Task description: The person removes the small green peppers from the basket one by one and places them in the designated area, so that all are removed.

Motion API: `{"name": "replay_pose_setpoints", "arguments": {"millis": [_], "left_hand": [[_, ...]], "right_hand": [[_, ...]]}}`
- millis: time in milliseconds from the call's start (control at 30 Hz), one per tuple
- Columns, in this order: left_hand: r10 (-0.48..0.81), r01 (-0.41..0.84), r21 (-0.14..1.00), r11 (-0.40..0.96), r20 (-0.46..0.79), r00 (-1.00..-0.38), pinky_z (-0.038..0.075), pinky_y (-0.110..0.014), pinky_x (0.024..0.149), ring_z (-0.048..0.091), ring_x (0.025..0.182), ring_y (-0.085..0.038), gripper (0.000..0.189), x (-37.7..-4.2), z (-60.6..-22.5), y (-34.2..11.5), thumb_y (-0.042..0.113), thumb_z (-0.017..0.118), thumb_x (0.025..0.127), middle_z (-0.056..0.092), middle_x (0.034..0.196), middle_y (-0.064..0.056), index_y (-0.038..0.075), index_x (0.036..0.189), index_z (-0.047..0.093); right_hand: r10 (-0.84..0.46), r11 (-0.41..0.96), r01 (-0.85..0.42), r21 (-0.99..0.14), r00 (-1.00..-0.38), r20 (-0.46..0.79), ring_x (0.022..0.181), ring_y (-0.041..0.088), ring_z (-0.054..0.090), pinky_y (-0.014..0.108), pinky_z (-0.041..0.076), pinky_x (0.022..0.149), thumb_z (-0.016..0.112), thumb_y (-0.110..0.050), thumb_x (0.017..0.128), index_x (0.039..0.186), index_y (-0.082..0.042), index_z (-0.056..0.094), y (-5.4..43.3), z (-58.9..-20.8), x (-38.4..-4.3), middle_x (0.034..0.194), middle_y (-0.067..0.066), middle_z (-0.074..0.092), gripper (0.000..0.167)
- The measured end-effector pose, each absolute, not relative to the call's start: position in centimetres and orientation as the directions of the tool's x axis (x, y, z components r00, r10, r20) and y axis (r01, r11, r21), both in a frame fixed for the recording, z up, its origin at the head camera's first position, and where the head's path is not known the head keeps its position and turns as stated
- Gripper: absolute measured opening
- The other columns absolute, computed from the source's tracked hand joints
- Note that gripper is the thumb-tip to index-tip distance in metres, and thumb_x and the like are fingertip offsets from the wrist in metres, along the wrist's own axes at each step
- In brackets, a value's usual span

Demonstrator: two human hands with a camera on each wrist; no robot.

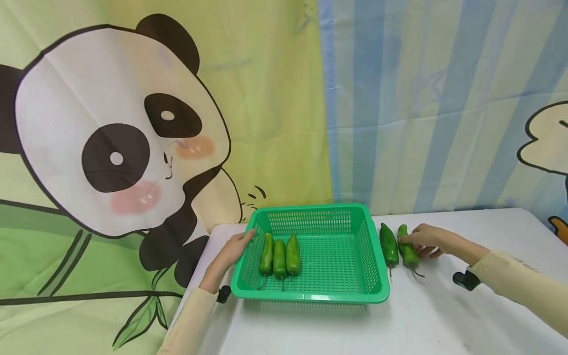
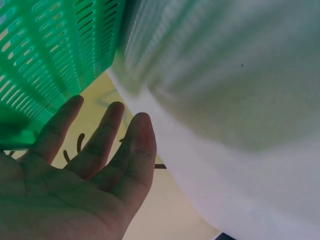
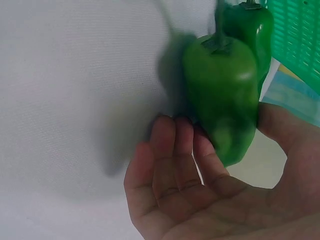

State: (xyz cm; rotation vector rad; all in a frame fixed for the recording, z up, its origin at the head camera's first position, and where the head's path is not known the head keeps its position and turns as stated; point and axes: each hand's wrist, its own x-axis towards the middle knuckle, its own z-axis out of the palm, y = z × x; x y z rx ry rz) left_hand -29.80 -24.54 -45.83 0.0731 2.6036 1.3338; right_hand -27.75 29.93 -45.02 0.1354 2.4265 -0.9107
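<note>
A green plastic basket (image 1: 310, 297) stands on the white table with several green peppers (image 1: 279, 259) lying side by side at its left. My left hand (image 1: 232, 249) is at the basket's left rim; in the left wrist view its fingers (image 2: 142, 142) extend loosely beside the perforated outer wall. To the right of the basket, my right hand (image 1: 428, 239) pinches a green pepper (image 3: 220, 85) between thumb and fingers, its stem pointing toward the near side. Another, darker green pepper (image 1: 389, 244) lies between that one and the basket.
The white table (image 1: 443, 320) runs up to a curtain backdrop (image 1: 275, 123) with a printed panda. The basket's right wall (image 1: 374, 251) rises beside the loose peppers. A dark device (image 1: 466, 280) sits under my right wrist.
</note>
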Motion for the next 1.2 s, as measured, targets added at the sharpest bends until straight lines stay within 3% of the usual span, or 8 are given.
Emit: {"name": "replay_pose_setpoints", "arguments": {"millis": [767, 1033, 1200], "left_hand": [[0.134, -0.043, 0.804, 0.594, -0.151, -0.980, 0.057, -0.030, 0.060, 0.067, 0.062, -0.014, 0.064, -29.9, -45.9, -24.6, 0.055, 0.037, 0.106, 0.070, 0.082, -0.009, 0.003, 0.135, 0.060], [0.133, -0.041, 0.798, 0.601, -0.151, -0.980, 0.058, -0.030, 0.060, 0.068, 0.062, -0.014, 0.066, -29.9, -46.0, -24.6, 0.057, 0.037, 0.106, 0.071, 0.083, -0.009, 0.002, 0.136, 0.059], [0.123, -0.048, 0.796, 0.603, -0.152, -0.981, 0.057, -0.030, 0.059, 0.067, 0.062, -0.013, 0.066, -29.9, -45.9, -24.7, 0.057, 0.037, 0.106, 0.070, 0.082, -0.009, 0.003, 0.134, 0.060]], "right_hand": [[-0.107, 0.799, 0.244, -0.549, -0.842, -0.529, 0.087, 0.029, 0.063, 0.040, 0.056, 0.072, 0.056, -0.057, 0.097, 0.122, 0.012, 0.053, 30.3, -45.0, -27.7, 0.097, 0.017, 0.062, 0.073], [-0.109, 0.795, 0.250, -0.552, -0.837, -0.536, 0.086, 0.027, 0.063, 0.040, 0.056, 0.073, 0.057, -0.057, 0.097, 0.119, 0.009, 0.054, 30.7, -44.5, -27.4, 0.095, 0.015, 0.060, 0.070], [-0.102, 0.806, 0.242, -0.539, -0.841, -0.531, 0.084, 0.026, 0.063, 0.039, 0.056, 0.072, 0.056, -0.056, 0.097, 0.108, 0.004, 0.057, 31.0, -44.4, -27.2, 0.092, 0.013, 0.059, 0.061]]}}
